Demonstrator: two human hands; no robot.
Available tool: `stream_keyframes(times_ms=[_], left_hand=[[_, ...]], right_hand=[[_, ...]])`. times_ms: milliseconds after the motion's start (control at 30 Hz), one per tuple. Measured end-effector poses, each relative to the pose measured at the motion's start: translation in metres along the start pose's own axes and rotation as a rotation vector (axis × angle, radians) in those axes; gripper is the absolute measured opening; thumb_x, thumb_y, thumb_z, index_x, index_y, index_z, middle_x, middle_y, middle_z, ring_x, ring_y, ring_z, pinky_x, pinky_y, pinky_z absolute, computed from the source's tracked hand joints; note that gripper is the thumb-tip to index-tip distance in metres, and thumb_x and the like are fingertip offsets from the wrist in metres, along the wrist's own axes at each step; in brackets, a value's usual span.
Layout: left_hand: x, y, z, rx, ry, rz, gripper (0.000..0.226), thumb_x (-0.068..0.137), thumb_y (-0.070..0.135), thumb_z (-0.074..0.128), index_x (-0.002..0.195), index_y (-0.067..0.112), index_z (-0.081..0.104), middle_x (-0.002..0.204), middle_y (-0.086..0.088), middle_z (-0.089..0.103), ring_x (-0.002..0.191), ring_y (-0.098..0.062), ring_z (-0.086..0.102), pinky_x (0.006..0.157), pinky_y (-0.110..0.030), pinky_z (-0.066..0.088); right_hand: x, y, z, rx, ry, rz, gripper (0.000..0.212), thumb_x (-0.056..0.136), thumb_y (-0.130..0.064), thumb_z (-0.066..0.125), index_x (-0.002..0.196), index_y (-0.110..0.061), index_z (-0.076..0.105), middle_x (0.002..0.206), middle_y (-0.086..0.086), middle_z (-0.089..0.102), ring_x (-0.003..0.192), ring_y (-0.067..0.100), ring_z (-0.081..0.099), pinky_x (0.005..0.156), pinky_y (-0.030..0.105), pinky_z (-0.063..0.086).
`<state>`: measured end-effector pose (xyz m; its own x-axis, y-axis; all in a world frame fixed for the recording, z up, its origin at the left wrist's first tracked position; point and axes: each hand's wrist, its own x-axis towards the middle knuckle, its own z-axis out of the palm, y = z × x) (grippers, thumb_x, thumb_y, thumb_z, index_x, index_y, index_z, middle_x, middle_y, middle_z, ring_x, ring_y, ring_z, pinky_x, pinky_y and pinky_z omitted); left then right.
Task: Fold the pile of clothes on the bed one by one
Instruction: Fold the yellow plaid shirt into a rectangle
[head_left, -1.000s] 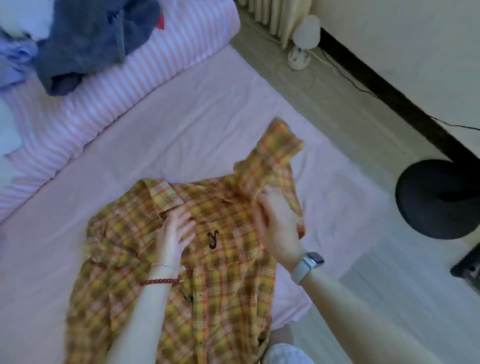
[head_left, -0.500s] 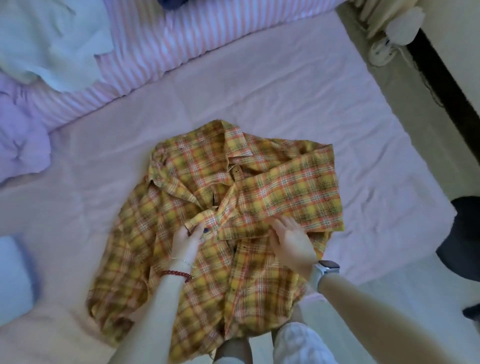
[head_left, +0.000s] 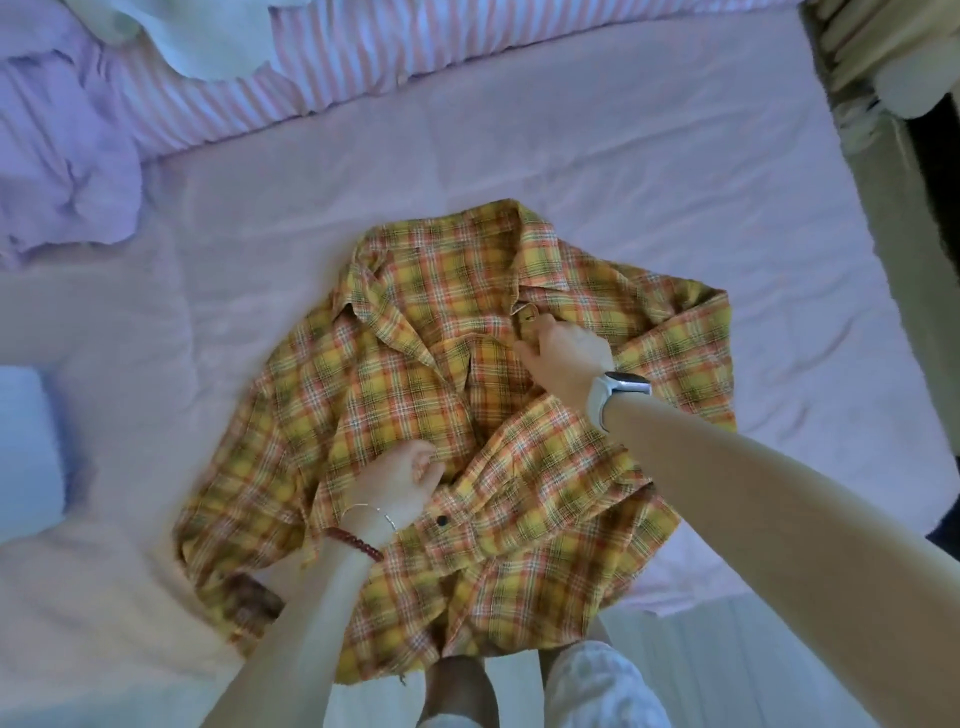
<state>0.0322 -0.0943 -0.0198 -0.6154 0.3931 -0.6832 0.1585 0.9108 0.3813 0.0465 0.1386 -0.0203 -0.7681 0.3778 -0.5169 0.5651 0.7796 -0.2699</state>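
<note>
A yellow and orange plaid shirt (head_left: 415, 364) lies front up on the pink bed sheet (head_left: 623, 171), collar toward the far side, its hem hanging over the near edge. One sleeve lies folded across the chest. My left hand (head_left: 400, 480) grips the fabric at the shirt's middle with curled fingers. My right hand (head_left: 563, 353), with a watch on the wrist, pinches the button placket just below the collar. More clothes sit at the back left: a lilac garment (head_left: 62, 171) and a pale white one (head_left: 192, 36).
A pink striped blanket (head_left: 332, 57) runs along the far side of the bed. A small white lamp (head_left: 914, 78) stands on the floor at the top right. My legs (head_left: 519, 686) are at the bed's near edge.
My right hand has moved up from the folded sleeve to the placket near the collar. My left hand stays at the shirt's middle. The camera has tilted further down over the bed.
</note>
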Motion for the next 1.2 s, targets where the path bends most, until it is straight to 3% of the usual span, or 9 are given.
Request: stream_keyframes(times_ms=[200, 300, 400, 533, 700, 900, 1000, 1067, 1200], left_hand=[[0.000, 0.024, 0.044, -0.131, -0.044, -0.034, 0.040, 0.099, 0.033, 0.036, 0.134, 0.014, 0.043, 0.118, -0.010, 0.059, 0.101, -0.026, 0.058, 0.077, -0.028, 0.047], [-0.008, 0.026, 0.054, -0.176, 0.003, -0.025, 0.025, 0.100, 0.032, 0.035, 0.087, 0.020, 0.053, 0.065, 0.003, 0.047, 0.058, -0.019, 0.045, 0.047, -0.019, 0.028], [-0.018, 0.023, 0.057, -0.258, 0.024, -0.016, 0.042, 0.099, 0.033, 0.036, 0.063, 0.011, 0.043, 0.059, 0.002, 0.036, 0.050, -0.013, 0.034, 0.046, -0.019, 0.026], [-0.021, 0.017, 0.059, -0.272, 0.035, -0.006, 0.031, 0.098, 0.029, 0.041, 0.081, 0.011, 0.060, 0.067, -0.001, 0.053, 0.050, -0.007, 0.040, 0.046, -0.015, 0.031], [-0.018, 0.026, 0.057, -0.263, -0.048, -0.087, 0.040, 0.093, 0.038, 0.051, 0.126, 0.015, 0.053, 0.097, -0.004, 0.067, 0.064, -0.015, 0.060, 0.053, -0.016, 0.044], [-0.019, 0.014, 0.066, -0.280, 0.049, -0.241, 0.032, 0.094, 0.015, 0.042, 0.062, 0.012, 0.037, 0.057, -0.001, 0.035, 0.047, -0.014, 0.028, 0.045, -0.023, 0.021], [-0.023, 0.007, 0.063, -0.301, 0.047, -0.240, 0.023, 0.095, 0.012, 0.040, 0.081, 0.012, 0.058, 0.075, -0.006, 0.054, 0.051, -0.014, 0.040, 0.044, -0.022, 0.030], [-0.026, 0.002, 0.060, -0.409, 0.039, -0.211, 0.024, 0.096, 0.009, 0.041, 0.105, 0.006, 0.063, 0.080, -0.007, 0.060, 0.053, -0.017, 0.050, 0.046, -0.022, 0.039], [-0.030, -0.010, 0.052, -0.766, 0.005, -0.265, 0.020, 0.096, 0.006, 0.044, 0.098, 0.001, 0.063, 0.074, -0.003, 0.057, 0.064, -0.022, 0.052, 0.060, -0.027, 0.043]], right_hand=[[0.038, -0.015, 0.009, -0.012, 0.188, 0.054, 0.057, 0.090, -0.054, 0.046, 0.122, -0.009, 0.034, 0.094, 0.005, 0.062, 0.069, 0.027, 0.058, 0.052, 0.029, 0.037], [0.050, -0.016, 0.005, -0.046, 0.147, 0.137, 0.048, 0.094, -0.043, 0.044, 0.124, -0.006, 0.035, 0.097, 0.010, 0.065, 0.081, 0.031, 0.062, 0.057, 0.033, 0.037], [0.054, -0.013, -0.002, 0.156, 0.135, 0.169, 0.029, 0.097, -0.030, 0.039, 0.110, -0.006, 0.046, 0.089, 0.013, 0.062, 0.075, 0.032, 0.058, 0.057, 0.034, 0.038], [0.049, -0.024, -0.017, 0.727, 0.173, 0.064, 0.023, 0.096, -0.023, 0.041, 0.077, -0.011, 0.047, 0.069, 0.010, 0.063, 0.055, 0.024, 0.059, 0.051, 0.038, 0.050], [0.054, -0.058, -0.033, 1.040, 0.019, 0.047, 0.019, 0.100, -0.019, 0.041, 0.083, -0.016, 0.049, 0.071, 0.002, 0.065, 0.058, 0.011, 0.062, 0.059, 0.022, 0.052], [0.049, -0.052, -0.007, 0.654, -0.151, 0.089, 0.032, 0.100, -0.016, 0.034, 0.128, -0.012, 0.049, 0.110, 0.018, 0.064, 0.093, 0.034, 0.064, 0.081, 0.037, 0.055], [0.009, -0.045, -0.002, 0.502, 0.010, -0.160, 0.031, 0.099, -0.016, 0.036, 0.126, -0.010, 0.050, 0.099, 0.007, 0.063, 0.049, 0.011, 0.051, 0.046, 0.017, 0.046], [-0.025, -0.035, 0.010, 0.368, 0.012, -0.360, 0.029, 0.098, -0.014, 0.040, 0.122, -0.008, 0.055, 0.095, 0.004, 0.063, 0.047, 0.004, 0.048, 0.055, 0.024, 0.053], [-0.082, 0.001, 0.046, -0.014, -0.081, -0.660, 0.033, 0.091, -0.028, 0.040, 0.105, -0.014, 0.066, 0.081, -0.003, 0.065, 0.076, 0.015, 0.061, 0.093, 0.052, 0.046]])
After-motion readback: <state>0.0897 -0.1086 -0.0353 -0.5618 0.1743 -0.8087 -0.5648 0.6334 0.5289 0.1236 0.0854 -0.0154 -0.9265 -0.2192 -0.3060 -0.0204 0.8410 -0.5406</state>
